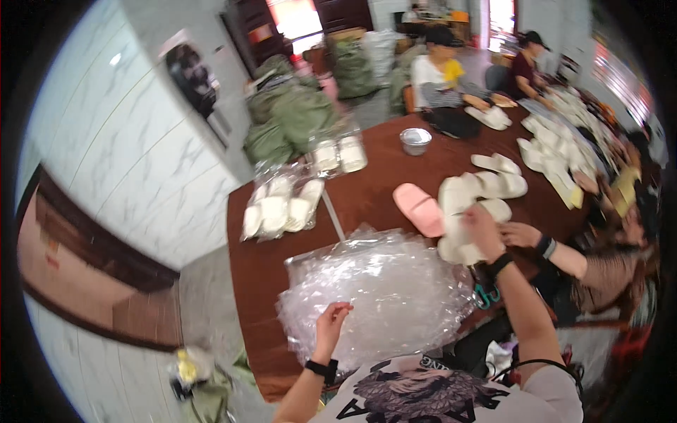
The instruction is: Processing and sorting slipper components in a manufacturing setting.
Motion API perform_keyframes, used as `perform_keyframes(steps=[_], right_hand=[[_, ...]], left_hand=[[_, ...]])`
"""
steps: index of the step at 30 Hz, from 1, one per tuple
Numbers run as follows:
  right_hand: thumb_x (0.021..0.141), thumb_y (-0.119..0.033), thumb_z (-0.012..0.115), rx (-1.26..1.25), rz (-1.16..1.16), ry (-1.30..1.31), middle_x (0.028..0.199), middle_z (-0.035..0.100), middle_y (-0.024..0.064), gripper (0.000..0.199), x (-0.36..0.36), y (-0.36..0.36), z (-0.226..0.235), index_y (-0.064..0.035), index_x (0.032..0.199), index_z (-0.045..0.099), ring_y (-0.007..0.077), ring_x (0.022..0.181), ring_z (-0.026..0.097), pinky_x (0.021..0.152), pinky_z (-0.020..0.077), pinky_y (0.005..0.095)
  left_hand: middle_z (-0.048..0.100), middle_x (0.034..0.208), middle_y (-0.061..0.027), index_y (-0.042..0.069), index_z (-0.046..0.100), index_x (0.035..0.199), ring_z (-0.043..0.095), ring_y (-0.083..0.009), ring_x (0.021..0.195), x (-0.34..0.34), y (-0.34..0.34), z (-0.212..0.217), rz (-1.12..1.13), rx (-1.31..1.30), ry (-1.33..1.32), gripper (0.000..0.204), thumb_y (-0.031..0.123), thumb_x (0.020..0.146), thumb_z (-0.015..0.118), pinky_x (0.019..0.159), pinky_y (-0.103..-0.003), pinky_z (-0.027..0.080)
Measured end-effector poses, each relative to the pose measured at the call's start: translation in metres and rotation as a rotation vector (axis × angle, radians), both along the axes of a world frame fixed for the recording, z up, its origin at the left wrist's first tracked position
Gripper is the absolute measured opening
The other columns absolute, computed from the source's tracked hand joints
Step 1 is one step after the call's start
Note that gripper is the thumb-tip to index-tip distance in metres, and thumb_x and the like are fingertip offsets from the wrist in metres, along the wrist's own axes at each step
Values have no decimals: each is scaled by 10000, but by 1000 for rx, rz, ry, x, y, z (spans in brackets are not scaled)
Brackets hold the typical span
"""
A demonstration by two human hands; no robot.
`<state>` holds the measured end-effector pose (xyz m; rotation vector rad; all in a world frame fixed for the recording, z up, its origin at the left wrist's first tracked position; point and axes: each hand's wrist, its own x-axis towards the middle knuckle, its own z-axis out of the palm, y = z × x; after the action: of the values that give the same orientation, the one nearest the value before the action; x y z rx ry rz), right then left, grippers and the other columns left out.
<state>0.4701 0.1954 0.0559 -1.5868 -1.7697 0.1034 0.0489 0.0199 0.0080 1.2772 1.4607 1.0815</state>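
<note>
My left hand (331,323) is over a wide heap of clear plastic bags (374,289), fingers loosely bent and nothing visible between them. Out to the right, my right hand (484,231) is closed on a white slipper (457,229) among a cluster of others; motion blurs its fingers. A pink slipper (419,209) lies just left of that cluster. Close by my right hand, a co-worker's hand (520,235) reaches in from the right. More white slippers (499,185) lie just beyond.
Bagged white slippers (282,211) lie at the table's left edge, with another bagged pair (340,155) farther back. A metal bowl (415,141) stands near the far edge. Two people sit at the back right by piled white slippers (553,144). Green sacks (293,116) stand behind the table.
</note>
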Motion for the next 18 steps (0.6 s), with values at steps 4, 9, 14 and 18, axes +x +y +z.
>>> perform_keyframes(steps=[4, 9, 14, 18], right_hand=[[835, -140, 643, -58, -248, 11, 934, 627, 155, 179, 66, 60, 33, -39, 975, 598, 342, 882, 616, 783, 476, 426], [882, -88, 601, 139, -192, 7, 1085, 556, 145, 262, 34, 78, 70, -43, 1136, 555, 261, 824, 595, 731, 475, 371], [899, -76, 573, -23, -51, -147, 923, 600, 124, 89, -25, 26, 15, -36, 974, 597, 293, 809, 571, 691, 459, 373], [899, -25, 572, -158, 87, 154, 860, 621, 116, 67, -38, -34, -34, 15, 926, 619, 236, 771, 610, 686, 480, 324]], left_hand=[[714, 926, -31, 46, 659, 1040, 645, -112, 860, -55, 41, 0, 76, 114, 42, 139, 71, 919, 595, 749, -239, 485], [709, 871, -51, 27, 673, 1005, 638, -104, 733, -129, 125, 7, 252, 129, 97, 149, 114, 904, 605, 632, -241, 494], [696, 843, -50, 43, 641, 1009, 622, -100, 686, -188, 220, -28, 511, -106, -70, 191, 207, 914, 614, 586, -248, 495], [659, 840, -65, 58, 577, 1045, 582, -164, 621, -216, 273, -75, 779, -390, -339, 318, 348, 920, 607, 525, -354, 452]])
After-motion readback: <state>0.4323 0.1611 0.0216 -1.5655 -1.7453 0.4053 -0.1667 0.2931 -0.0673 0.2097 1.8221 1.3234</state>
